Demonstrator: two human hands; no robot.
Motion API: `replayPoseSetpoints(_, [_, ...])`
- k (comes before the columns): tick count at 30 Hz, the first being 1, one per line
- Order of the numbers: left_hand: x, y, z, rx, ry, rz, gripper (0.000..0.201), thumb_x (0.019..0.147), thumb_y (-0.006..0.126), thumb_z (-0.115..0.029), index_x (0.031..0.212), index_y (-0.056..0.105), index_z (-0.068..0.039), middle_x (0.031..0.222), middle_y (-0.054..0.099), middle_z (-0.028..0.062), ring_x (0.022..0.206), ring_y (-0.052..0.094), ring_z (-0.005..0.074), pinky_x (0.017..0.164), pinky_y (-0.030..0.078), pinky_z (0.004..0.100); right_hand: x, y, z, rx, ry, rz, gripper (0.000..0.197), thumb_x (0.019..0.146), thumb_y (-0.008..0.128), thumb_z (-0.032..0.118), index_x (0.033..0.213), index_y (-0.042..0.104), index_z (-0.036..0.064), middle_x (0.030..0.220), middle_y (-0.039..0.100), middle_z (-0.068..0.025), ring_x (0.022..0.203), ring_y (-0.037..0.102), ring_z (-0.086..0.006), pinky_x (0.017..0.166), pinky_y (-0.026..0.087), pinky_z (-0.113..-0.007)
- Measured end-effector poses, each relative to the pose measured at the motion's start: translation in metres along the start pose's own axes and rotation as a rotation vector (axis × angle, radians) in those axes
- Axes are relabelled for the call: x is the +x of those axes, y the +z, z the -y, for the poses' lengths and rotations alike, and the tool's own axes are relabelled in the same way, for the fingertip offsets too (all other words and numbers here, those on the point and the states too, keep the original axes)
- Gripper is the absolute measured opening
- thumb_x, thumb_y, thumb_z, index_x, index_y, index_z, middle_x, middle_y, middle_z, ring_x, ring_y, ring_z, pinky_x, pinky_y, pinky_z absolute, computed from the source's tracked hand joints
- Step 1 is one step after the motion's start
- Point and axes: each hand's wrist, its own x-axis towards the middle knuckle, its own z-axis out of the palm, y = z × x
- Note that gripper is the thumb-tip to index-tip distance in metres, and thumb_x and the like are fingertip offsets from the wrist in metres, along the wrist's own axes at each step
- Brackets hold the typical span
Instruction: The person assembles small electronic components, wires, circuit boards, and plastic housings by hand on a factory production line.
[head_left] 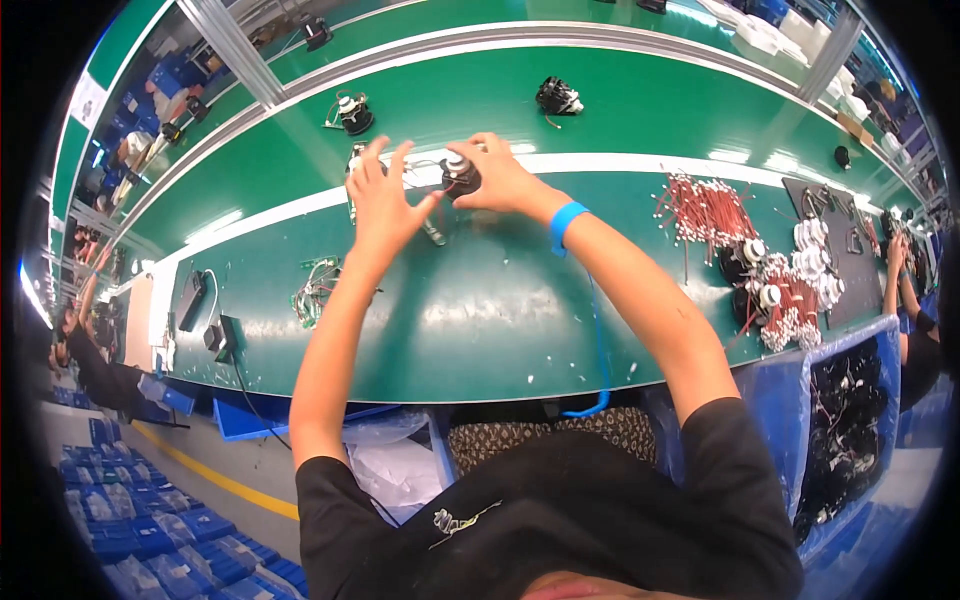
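At the far side of the green bench, my right hand [497,178] grips a small black round part with a white top [460,180], perhaps a small motor; thin wires run off its left side. My left hand [385,205] is just left of it, fingers spread and curved, with nothing visibly held. Behind its fingers another small part is mostly hidden. A short pale piece [433,233] lies between my hands, too small to name. A blue band [567,222] circles my right wrist, and a blue coiled cord [602,350] hangs beside that forearm.
Similar black parts [354,116] [558,97] sit on the green belt beyond. Bundles of red wires [705,212] and white-topped parts lie right. Small circuit boards with wires [317,290] lie left. A blue bin [805,440] of black parts stands at lower right. Co-workers' arms show at both sides.
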Motion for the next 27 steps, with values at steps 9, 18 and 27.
replayPoseSetpoints(9, [0.06,0.06,0.15,-0.344,-0.402,0.191,0.109,0.062,0.087,-0.03,0.145,0.019,-0.007,0.143,0.025,0.0265,0.117,0.05,0.0422,0.096,0.046,0.0431,0.158,0.081,-0.042,0.354,-0.044,0.189,0.067,0.06,0.076,0.019,0.121,0.049,0.0076,0.133,0.042,-0.026,0.132,0.035,-0.0414,0.106,0.035,-0.037])
replayPoseSetpoints(18, [0.091,0.093,0.264,-0.748,-0.436,0.224,0.105,0.06,0.087,-0.037,0.142,0.029,-0.002,0.135,0.043,0.023,0.122,0.047,0.033,0.103,0.038,0.0372,0.311,0.178,-0.04,0.8,-0.002,0.748,0.094,0.059,0.078,0.015,0.141,0.035,0.0044,0.129,0.051,-0.0154,0.112,0.052,-0.0233,0.097,0.042,-0.03])
replayPoseSetpoints(27, [0.033,0.06,0.472,-0.59,-0.733,0.07,0.05,0.073,0.072,-0.009,0.119,0.053,-0.005,0.106,0.063,0.0103,0.096,0.061,0.0192,0.085,0.049,0.0323,0.435,0.351,0.107,0.663,-0.251,0.749,0.077,0.055,0.08,0.022,0.124,0.051,0.0022,0.112,0.061,-0.0169,0.104,0.059,-0.0295,0.091,0.047,-0.036])
